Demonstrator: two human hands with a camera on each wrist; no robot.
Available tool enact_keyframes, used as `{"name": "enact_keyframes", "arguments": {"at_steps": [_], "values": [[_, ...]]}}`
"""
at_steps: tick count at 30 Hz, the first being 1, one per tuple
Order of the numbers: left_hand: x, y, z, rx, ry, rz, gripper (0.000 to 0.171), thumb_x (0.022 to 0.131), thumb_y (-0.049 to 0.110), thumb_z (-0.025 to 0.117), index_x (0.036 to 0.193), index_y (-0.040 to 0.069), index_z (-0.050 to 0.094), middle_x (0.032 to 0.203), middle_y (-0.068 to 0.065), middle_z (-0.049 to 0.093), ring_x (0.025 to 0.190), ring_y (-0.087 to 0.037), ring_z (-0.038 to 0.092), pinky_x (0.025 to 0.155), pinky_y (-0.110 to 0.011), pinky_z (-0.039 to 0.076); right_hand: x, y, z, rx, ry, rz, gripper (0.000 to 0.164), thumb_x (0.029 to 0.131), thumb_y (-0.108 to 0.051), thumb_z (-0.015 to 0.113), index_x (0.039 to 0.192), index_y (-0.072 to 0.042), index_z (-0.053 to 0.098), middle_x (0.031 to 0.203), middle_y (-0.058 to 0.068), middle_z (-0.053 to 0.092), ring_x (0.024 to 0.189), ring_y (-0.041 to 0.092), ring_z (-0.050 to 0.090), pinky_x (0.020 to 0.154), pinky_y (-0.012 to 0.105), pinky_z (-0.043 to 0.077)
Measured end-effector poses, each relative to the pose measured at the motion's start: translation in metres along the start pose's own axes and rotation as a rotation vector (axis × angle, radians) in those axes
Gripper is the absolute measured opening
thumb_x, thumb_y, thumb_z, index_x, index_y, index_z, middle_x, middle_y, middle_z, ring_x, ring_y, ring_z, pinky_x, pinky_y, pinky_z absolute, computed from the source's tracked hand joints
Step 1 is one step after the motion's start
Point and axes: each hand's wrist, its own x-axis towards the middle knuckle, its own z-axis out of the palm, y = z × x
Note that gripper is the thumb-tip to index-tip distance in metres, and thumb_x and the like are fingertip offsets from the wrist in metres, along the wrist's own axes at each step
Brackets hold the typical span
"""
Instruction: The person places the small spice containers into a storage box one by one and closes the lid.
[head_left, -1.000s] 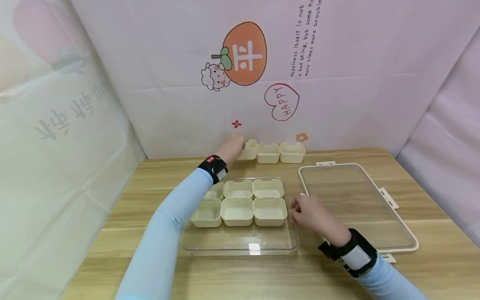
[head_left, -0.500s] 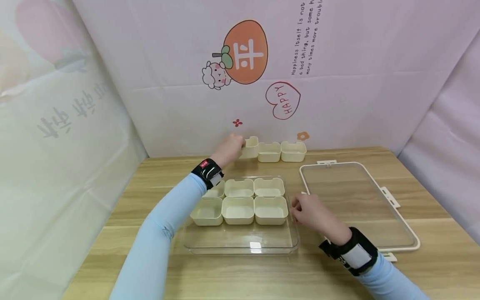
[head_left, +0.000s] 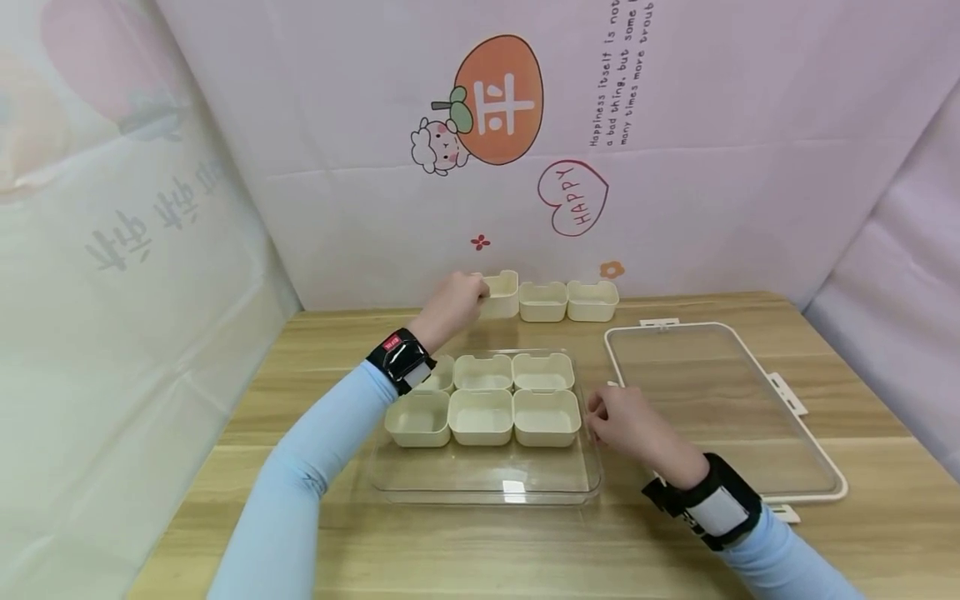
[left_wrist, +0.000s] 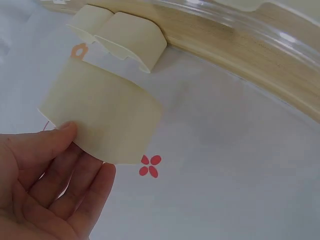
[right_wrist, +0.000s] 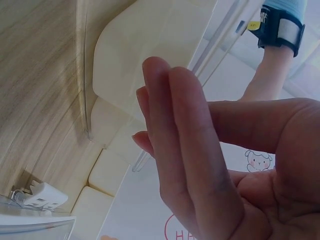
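Note:
My left hand pinches the rim of a small cream storage bin, thumb on the near face and fingers beneath in the left wrist view. It holds this bin just above the table's back edge, against the cloth. Two similar bins stand to its right. My right hand grips the right rim of a clear plastic box; its fingers partly hide the contact in the right wrist view. Inside the box, cream bins sit in two rows at the back, one partly behind my left wrist.
A clear lid with a white frame and clips lies to the right of the box. White printed cloth hangs behind and at both sides of the wooden table.
My left hand has lifted the small bin slightly, and the left forearm has shifted left and down. The right hand stays at the box rim. The head view has tilted a little.

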Motion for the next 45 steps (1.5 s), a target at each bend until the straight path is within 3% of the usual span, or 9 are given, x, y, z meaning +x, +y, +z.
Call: {"name": "enact_keyframes", "arguments": {"at_steps": [8, 15, 20, 33, 39, 45], "values": [[-0.026, -0.001, -0.003, 0.035, 0.065, 0.036, 0.028, 0.088, -0.004, 0.051, 0.063, 0.005, 0.059, 0.063, -0.001, 0.039, 0.059, -0.013, 0.035, 0.053, -0.021, 0.028, -0.001, 0.0, 0.0, -0.011, 0.012, -0.015, 0.004, 0.082, -0.002, 0.059, 0.085, 0.0, 0.06, 0.064, 0.002, 0.066, 0.055, 0.009, 0.055, 0.05, 0.025, 0.043], [-0.048, 0.0, -0.006, 0.07, 0.088, 0.052, 0.028, 0.089, -0.003, 0.051, 0.066, 0.005, 0.065, 0.061, -0.001, 0.046, 0.058, -0.012, 0.04, 0.052, -0.022, 0.032, 0.0, 0.0, 0.0, -0.005, 0.011, -0.027, 0.005, 0.081, -0.002, 0.059, 0.085, 0.001, 0.06, 0.064, 0.002, 0.066, 0.055, 0.009, 0.055, 0.049, 0.025, 0.043], [-0.06, 0.001, -0.01, 0.084, 0.094, 0.057, 0.027, 0.086, -0.005, 0.05, 0.066, 0.006, 0.064, 0.062, 0.0, 0.042, 0.059, -0.012, 0.037, 0.053, -0.022, 0.031, 0.001, 0.002, 0.0, -0.006, 0.011, -0.03, 0.005, 0.082, -0.002, 0.059, 0.085, 0.001, 0.06, 0.066, 0.003, 0.066, 0.056, 0.009, 0.057, 0.05, 0.025, 0.045], [-0.095, 0.004, -0.022, 0.096, 0.176, 0.076, 0.023, 0.086, -0.003, 0.053, 0.071, 0.007, 0.068, 0.06, -0.001, 0.044, 0.058, -0.014, 0.041, 0.052, -0.024, 0.034, 0.002, 0.0, -0.001, -0.017, 0.001, -0.021, 0.006, 0.083, -0.003, 0.059, 0.086, 0.001, 0.06, 0.07, 0.004, 0.068, 0.059, 0.01, 0.058, 0.053, 0.025, 0.046], [-0.113, 0.003, -0.027, 0.112, 0.203, 0.09, 0.021, 0.087, -0.003, 0.056, 0.075, 0.006, 0.071, 0.062, -0.002, 0.052, 0.061, -0.016, 0.051, 0.056, -0.026, 0.044, 0.003, 0.0, -0.001, -0.026, 0.004, -0.02, 0.006, 0.083, -0.003, 0.059, 0.086, 0.001, 0.06, 0.07, 0.005, 0.068, 0.059, 0.01, 0.059, 0.054, 0.025, 0.047], [-0.131, 0.001, -0.03, 0.119, 0.207, 0.079, 0.019, 0.087, -0.002, 0.058, 0.079, 0.007, 0.073, 0.065, -0.002, 0.057, 0.064, -0.017, 0.056, 0.057, -0.027, 0.046, 0.002, 0.0, -0.002, -0.037, 0.003, -0.02, 0.005, 0.083, -0.004, 0.058, 0.086, 0.001, 0.06, 0.07, 0.004, 0.068, 0.06, 0.01, 0.058, 0.054, 0.026, 0.047]]}}
